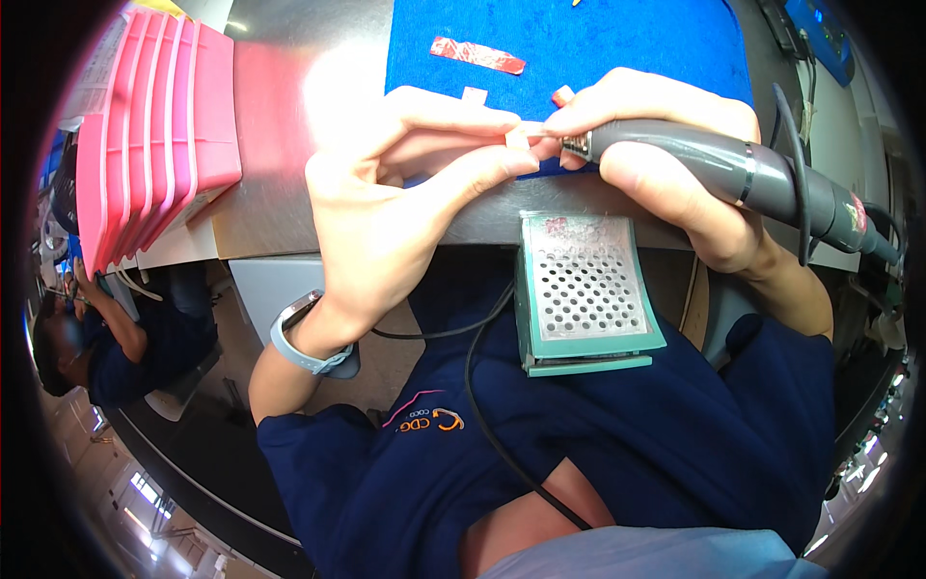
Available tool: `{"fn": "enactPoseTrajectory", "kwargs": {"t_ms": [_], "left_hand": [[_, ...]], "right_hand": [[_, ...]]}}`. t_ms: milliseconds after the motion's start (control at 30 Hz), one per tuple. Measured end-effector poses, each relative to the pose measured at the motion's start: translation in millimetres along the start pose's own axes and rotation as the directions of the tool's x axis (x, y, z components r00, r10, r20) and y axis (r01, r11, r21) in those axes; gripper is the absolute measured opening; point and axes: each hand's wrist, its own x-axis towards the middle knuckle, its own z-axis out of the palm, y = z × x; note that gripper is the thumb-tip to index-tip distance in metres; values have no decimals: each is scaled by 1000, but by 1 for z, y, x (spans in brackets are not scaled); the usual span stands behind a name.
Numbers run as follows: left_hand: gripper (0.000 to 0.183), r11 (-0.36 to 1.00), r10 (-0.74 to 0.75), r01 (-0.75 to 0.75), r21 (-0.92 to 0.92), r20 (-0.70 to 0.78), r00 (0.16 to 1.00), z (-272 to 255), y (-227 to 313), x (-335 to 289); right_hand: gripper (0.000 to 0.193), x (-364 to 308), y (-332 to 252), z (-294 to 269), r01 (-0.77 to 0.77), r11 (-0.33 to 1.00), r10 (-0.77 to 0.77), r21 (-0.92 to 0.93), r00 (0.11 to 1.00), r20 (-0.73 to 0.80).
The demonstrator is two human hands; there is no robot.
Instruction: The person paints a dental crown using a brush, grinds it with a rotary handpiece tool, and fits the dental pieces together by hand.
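My left hand [371,217] comes in over the metal bench edge, thumb and index finger pinched on a small pale piece [521,138]. Its exact kind is too small to make out. Wrapped in my right hand [666,101] is a dark grey rotary handpiece [685,154], its metal nose pointing left at the pale piece. The fingertips of both hands nearly meet there. The handpiece's working tip is mostly hidden by fingers. A small red bit [562,96] shows beside my right fingers. Beneath both hands lies a blue cloth [579,39].
A red patterned strip [477,55] and a small pale scrap [474,95] lie on the cloth. A green box with a perforated metal top [588,289] juts from the bench edge. Pink stacked trays [164,135] stand left. Another person [125,338] sits farther left. A black cable [473,386] hangs down.
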Motion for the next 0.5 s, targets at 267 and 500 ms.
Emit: {"fn": "enactPoseTrajectory", "kwargs": {"t_ms": [267, 500], "left_hand": [[23, 1000, 2, -2, 1, -4, 1000, 1, 0, 0], [23, 1000, 14, -14, 19, 6, 1000, 0, -1, 0]], "right_hand": [[35, 0, -4, 2, -10, 999, 11, 49, 1000, -25], [35, -1, -3, 4, -26, 997, 29, 68, 999, -40]]}}
